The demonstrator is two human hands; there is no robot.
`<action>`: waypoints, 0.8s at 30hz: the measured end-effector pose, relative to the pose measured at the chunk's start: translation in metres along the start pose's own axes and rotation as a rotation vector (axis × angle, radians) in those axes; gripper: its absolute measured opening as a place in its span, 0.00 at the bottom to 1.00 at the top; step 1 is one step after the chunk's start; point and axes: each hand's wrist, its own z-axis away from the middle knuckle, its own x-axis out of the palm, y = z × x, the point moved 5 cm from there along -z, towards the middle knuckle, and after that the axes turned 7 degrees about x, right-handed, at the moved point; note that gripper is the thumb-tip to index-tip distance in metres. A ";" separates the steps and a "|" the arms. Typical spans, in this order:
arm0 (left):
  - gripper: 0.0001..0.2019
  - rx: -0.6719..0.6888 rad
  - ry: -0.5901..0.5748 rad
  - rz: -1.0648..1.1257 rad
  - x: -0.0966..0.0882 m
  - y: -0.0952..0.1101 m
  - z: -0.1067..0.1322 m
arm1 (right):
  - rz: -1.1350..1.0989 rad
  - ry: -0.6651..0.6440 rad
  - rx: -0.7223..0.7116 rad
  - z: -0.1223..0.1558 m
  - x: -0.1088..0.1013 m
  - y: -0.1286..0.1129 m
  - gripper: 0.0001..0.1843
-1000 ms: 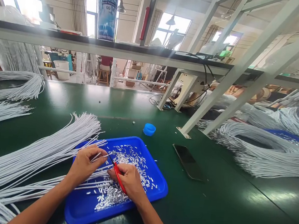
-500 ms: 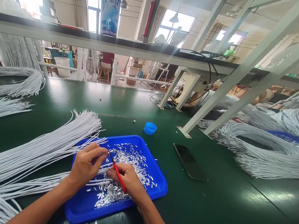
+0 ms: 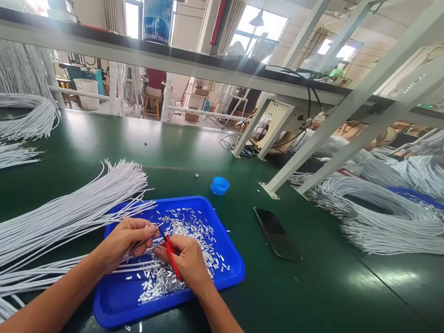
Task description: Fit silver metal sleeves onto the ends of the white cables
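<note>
RH (image 3: 190, 264) is wrapped round a red-handled tool (image 3: 173, 260), grip closed, handles snug in the palm, and that tool sits right between the two hands. LH (image 3: 127, 240) is in a tight pinch, thumb on fingertips, w/ what looks like a thin strand end (image 3: 156, 225) in it; too small to be sure. Tool's dark tip is right up at that pinch, touching or just beside, can't tell which. Long axis runs on a diagonal: handles low R, nearer the person, tip up L, pointing away & across toward the L fingertips. All this over the blue tray (image 3: 113, 306), w/ loose silvery bits (image 3: 164, 283) scattered under both hands, thickest below RH. White strands (image 3: 45, 272) come in from the L, pass under LH & reach over the tray, ends near RH. Big white bundle (image 3: 81, 206) lies L of LH, approx. same slant as the L forearm, ends up R. Blue cap (image 3: 219, 186) beyond the tray; phone (image 3: 276, 234) off to the R.
</note>
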 end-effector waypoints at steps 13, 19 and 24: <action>0.16 0.004 -0.064 -0.153 0.005 -0.006 -0.001 | -0.615 0.021 0.083 -0.001 0.005 0.004 0.14; 0.16 0.127 0.053 -0.535 -0.001 0.005 0.000 | -0.365 0.226 -0.072 0.003 0.000 -0.005 0.13; 0.13 0.252 -0.138 -0.342 0.007 0.017 0.003 | -0.712 -0.013 0.095 -0.002 0.012 -0.001 0.16</action>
